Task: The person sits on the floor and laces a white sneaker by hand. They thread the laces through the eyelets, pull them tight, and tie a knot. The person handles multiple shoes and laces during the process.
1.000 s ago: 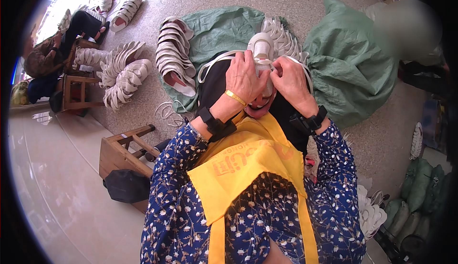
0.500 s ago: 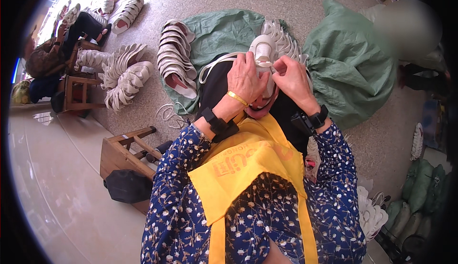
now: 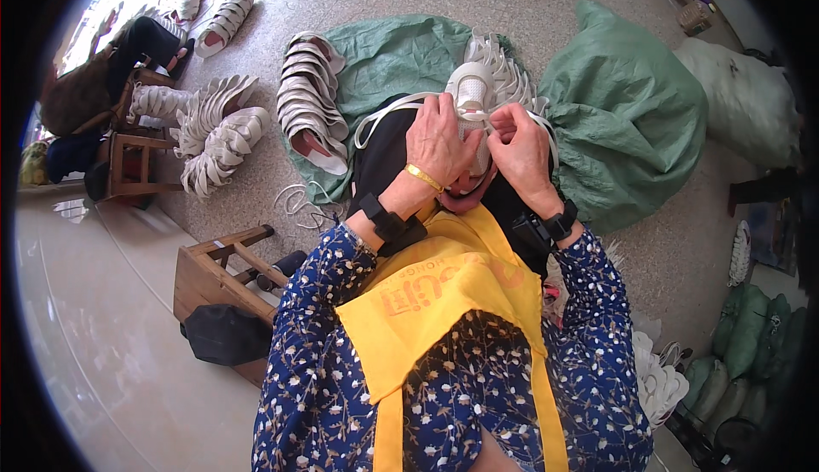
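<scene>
A white shoe upper (image 3: 472, 88) with a perforated toe and reddish-pink lining rests on my lap, toe pointing away. My left hand (image 3: 439, 141) is closed over its left side, fingertips at the lacing area. Close beside it, my right hand (image 3: 519, 149) pinches a white shoelace (image 3: 478, 117) at the eyelets, thumb and forefinger together. One lace length loops out to the left past my left hand, and another lies beyond my right hand at the right. My palms hide much of the shoe's middle.
A green sack (image 3: 401, 54) lies under a row of nested shoe uppers (image 3: 311, 96). At the right stands a full green sack (image 3: 631, 113), with a white sack (image 3: 742, 101) behind it. Left are a wooden stool (image 3: 222, 276) and more stacked uppers (image 3: 226, 143). Loose laces (image 3: 299, 203) lie on the floor.
My right hand has shifted slightly, and a lace length now shows to its right. The blurred pale shape at the upper right is gone, revealing the white sack. The view has moved a little.
</scene>
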`<state>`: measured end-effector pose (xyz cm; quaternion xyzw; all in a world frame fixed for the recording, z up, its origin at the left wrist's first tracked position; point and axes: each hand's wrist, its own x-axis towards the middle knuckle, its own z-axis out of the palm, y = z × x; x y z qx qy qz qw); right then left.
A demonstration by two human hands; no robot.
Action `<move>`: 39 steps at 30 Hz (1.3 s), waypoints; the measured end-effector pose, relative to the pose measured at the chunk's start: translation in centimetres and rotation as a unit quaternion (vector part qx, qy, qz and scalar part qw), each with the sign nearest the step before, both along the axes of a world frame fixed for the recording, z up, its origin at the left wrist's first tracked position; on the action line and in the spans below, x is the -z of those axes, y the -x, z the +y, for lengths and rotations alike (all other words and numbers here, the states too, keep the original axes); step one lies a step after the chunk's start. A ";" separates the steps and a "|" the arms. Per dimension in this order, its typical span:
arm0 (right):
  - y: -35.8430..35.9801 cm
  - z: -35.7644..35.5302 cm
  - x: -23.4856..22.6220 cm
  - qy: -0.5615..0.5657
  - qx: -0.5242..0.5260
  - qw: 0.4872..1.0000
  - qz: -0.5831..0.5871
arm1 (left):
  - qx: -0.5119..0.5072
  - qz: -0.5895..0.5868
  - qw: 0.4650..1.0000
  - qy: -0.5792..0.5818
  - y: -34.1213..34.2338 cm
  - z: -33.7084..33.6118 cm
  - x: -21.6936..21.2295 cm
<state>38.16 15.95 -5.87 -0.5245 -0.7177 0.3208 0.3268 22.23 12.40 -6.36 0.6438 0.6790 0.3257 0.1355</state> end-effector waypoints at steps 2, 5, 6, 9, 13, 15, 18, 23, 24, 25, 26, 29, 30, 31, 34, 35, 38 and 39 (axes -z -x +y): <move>-0.2 0.1 -0.1 0.006 0.004 1.000 0.002 | 0.003 -0.006 1.000 0.002 0.0 0.1 -0.1; -0.3 0.2 0.1 0.010 0.008 1.000 0.008 | 0.007 -0.015 1.000 0.007 0.1 0.0 -0.1; -0.3 0.2 0.0 0.017 0.008 1.000 0.011 | 0.008 -0.018 1.000 0.009 0.2 -0.1 -0.1; -0.6 0.3 -0.3 0.041 0.005 0.999 0.018 | 0.011 -0.026 1.000 -0.005 0.2 -0.2 0.1; -0.9 0.5 -0.7 -0.019 -0.057 0.998 -0.025 | 0.019 -0.035 0.999 -0.011 0.6 -0.2 0.6; -0.8 0.6 -0.8 -0.110 -0.108 0.983 -0.096 | 0.023 -0.035 0.999 -0.024 0.8 -0.2 0.8; -0.6 1.0 -0.7 -0.207 -0.167 0.935 -0.232 | 0.035 -0.040 0.999 -0.012 1.1 -0.4 0.7; -0.5 1.3 -0.8 -0.246 -0.209 0.902 -0.288 | 0.090 -0.064 0.994 -0.002 2.7 -0.8 0.7; -0.4 1.3 -0.8 -0.256 -0.213 0.898 -0.286 | 0.101 -0.068 0.992 0.013 3.0 -0.9 0.6; -0.4 1.4 -1.1 -0.266 -0.217 0.895 -0.285 | 0.105 -0.043 0.994 0.002 3.0 -0.9 0.5; -0.3 1.4 -1.3 -0.277 -0.221 0.892 -0.282 | 0.109 -0.017 0.994 -0.008 3.1 -0.9 0.1; -0.1 1.6 -1.7 -0.297 -0.235 0.874 -0.304 | 0.096 0.015 0.995 0.000 2.6 -1.0 -0.2; 0.0 1.6 -1.9 -0.301 -0.240 0.870 -0.307 | 0.088 0.018 0.996 0.008 2.4 -1.0 -0.2; 0.1 1.6 -2.0 -0.304 -0.246 0.866 -0.311 | 0.082 0.013 0.997 0.007 2.3 -1.0 -0.3; 0.1 1.6 -1.9 -0.314 -0.257 0.867 -0.290 | 0.065 0.000 0.998 -0.002 2.1 -1.2 -0.1; 0.5 1.6 -2.3 -0.317 -0.261 0.869 -0.277 | 0.060 -0.001 0.998 -0.008 2.2 -1.3 0.0; 1.8 -0.2 -4.0 -0.289 -0.273 0.901 -0.170 | 0.050 -0.003 0.999 -0.011 2.4 -1.4 0.2; 2.3 -0.4 -4.1 -0.239 -0.260 0.926 -0.132 | 0.049 -0.003 0.999 -0.009 2.5 -1.5 0.0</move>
